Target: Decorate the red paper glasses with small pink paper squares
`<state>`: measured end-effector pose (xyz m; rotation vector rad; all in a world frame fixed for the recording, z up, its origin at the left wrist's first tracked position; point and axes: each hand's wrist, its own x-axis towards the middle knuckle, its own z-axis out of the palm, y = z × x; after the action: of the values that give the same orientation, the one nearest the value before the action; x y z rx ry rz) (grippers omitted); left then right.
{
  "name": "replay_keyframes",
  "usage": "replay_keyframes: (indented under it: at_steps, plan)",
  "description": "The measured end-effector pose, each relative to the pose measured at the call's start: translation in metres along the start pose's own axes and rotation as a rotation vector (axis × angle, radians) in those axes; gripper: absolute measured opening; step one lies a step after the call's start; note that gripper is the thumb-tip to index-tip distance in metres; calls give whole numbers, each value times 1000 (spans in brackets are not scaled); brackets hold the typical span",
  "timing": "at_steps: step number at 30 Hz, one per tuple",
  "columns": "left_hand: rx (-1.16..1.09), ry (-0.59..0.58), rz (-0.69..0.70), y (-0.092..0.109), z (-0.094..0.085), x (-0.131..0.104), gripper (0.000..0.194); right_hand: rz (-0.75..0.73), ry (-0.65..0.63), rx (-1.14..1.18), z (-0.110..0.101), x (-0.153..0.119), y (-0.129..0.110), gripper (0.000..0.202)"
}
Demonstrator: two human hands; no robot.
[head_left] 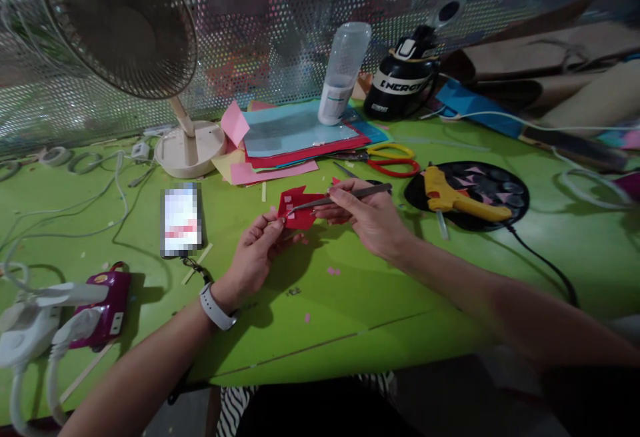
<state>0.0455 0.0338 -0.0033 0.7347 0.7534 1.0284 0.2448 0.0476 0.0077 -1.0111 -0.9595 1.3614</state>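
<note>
A red paper cutout (302, 218) with a few small pale pink squares on it is held above the middle of the green table (320, 330). My left hand (261, 244) pinches its left edge between thumb and fingers. In my right hand (367, 214) are grey metal tweezers (367, 190), gripped like a pen. Their tips reach over the cutout and meet it near the pink squares; whether they hold a piece is too small to tell. Some right fingers are at the cutout's right side. Loose pink scraps (333, 270) lie on the table below.
A yellow glue gun (457, 198) rests on a round black mat (517, 187) at right. Scissors (393, 159), stacked coloured paper (295, 132), a clear bottle (345, 70) and a black jug (403, 84) stand behind. At left are a phone (181, 220), fan (187, 147) and power strip (107, 307).
</note>
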Motion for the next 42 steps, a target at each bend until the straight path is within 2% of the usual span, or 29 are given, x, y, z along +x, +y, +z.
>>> replay_keyframes:
  at_steps: [13,21,23,26,28,29,30,32,35,42]
  plan:
    - [-39,17,25,0,-2,2,22,-11,-7,13,-1,1,1,35]
    - [-32,25,22,-1,-4,2,21,-42,-60,-14,-2,0,3,29]
    - [-42,33,26,-1,-5,3,21,-136,-59,-21,-6,-1,-2,25]
    - [-57,34,40,0,-5,4,22,-491,53,-113,-14,-3,-17,22]
    - [-46,25,40,0,-5,4,22,-721,121,-340,-19,-4,-27,24]
    - [-39,22,38,0,-5,4,22,-773,112,-489,-21,-4,-31,23]
    - [-36,22,37,0,-5,4,22,-779,68,-626,-22,-4,-33,22]
    - [-28,26,38,-1,-4,4,23,-697,-80,-794,-23,-2,-32,19]
    - [-2,38,34,-1,-4,3,25,-578,-222,-821,-21,0,-23,21]
    - [7,22,-1,1,-1,0,26,-344,-182,-632,-13,-3,-13,23]
